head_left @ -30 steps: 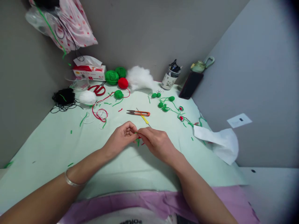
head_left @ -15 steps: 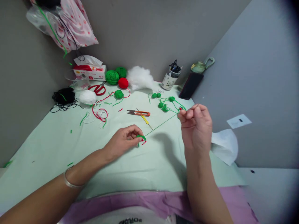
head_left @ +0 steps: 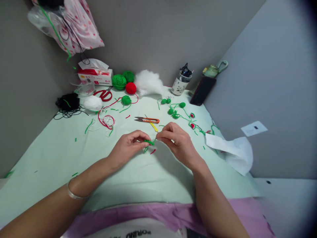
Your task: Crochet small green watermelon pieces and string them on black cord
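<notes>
My left hand pinches a small green crocheted piece between thumb and fingers, low over the table. A loop of green yarn hangs beneath it, near a short red strand. Just to the right, my right hand is closed in a pinch on green yarn that runs to the piece. Whether a needle is also in those fingers I cannot make out. Beyond the hands lie orange thread snips across a yellow-handled crochet hook.
Green crocheted bits and red-and-green ones trail toward a white tissue. At the back are yarn balls, white stuffing, red scissors, a tissue box, a pen cup and a phone.
My right hand has come down and left from the upper right, close to my left hand. The yarn, stretched tight before, is now short between them. My left hand stays in place.
</notes>
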Demonstrator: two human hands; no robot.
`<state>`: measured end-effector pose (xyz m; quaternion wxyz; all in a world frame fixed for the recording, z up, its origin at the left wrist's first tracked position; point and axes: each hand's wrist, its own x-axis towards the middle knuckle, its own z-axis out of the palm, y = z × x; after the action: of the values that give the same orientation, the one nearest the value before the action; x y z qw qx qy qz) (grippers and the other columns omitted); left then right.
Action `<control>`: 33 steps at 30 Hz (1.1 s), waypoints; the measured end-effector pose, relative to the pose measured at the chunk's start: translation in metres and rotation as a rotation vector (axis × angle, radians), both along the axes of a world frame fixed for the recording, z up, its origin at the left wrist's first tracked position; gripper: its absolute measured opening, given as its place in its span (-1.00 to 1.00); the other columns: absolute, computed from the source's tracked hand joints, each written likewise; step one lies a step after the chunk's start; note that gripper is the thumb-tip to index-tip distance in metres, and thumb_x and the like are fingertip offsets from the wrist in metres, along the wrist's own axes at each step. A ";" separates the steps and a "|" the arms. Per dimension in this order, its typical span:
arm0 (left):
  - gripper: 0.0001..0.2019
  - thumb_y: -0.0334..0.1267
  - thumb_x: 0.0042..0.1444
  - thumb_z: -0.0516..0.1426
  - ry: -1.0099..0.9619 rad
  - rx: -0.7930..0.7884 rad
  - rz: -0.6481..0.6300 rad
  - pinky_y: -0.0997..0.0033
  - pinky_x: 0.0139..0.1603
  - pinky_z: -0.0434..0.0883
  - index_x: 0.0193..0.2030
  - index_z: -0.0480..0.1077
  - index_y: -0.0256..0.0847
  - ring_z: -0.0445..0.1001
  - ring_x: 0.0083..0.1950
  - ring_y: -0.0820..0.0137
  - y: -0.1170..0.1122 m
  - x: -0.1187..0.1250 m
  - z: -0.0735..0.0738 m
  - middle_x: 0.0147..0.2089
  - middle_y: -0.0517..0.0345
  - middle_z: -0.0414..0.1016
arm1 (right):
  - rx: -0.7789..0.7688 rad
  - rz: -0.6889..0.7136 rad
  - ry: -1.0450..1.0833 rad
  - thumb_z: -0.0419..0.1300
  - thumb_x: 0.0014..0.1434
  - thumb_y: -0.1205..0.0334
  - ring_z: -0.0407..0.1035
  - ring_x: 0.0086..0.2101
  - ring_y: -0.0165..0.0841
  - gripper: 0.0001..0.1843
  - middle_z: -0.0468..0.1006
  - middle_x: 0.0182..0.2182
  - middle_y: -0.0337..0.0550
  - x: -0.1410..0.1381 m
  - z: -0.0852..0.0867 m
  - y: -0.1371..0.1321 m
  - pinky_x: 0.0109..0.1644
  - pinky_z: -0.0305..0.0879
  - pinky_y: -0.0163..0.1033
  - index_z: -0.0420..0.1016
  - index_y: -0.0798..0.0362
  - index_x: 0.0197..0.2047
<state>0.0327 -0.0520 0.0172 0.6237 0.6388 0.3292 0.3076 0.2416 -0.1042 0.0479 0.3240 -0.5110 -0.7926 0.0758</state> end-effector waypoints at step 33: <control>-0.83 -0.18 0.17 0.21 -0.174 -0.339 -0.115 0.45 -0.25 0.35 -0.21 0.35 -0.19 0.39 -0.35 0.49 -0.001 -0.002 0.008 -0.30 0.24 0.41 | -0.053 0.032 0.219 0.17 0.31 0.32 0.37 -0.33 -0.37 -0.85 0.44 -0.38 -0.17 -0.012 -0.008 -0.001 -0.28 0.29 -0.26 0.59 -0.03 -0.18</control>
<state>0.0311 -0.0528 0.0250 0.7649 0.5136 0.2841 0.2654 0.2295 -0.1051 0.0397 0.3935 -0.4953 -0.7583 0.1574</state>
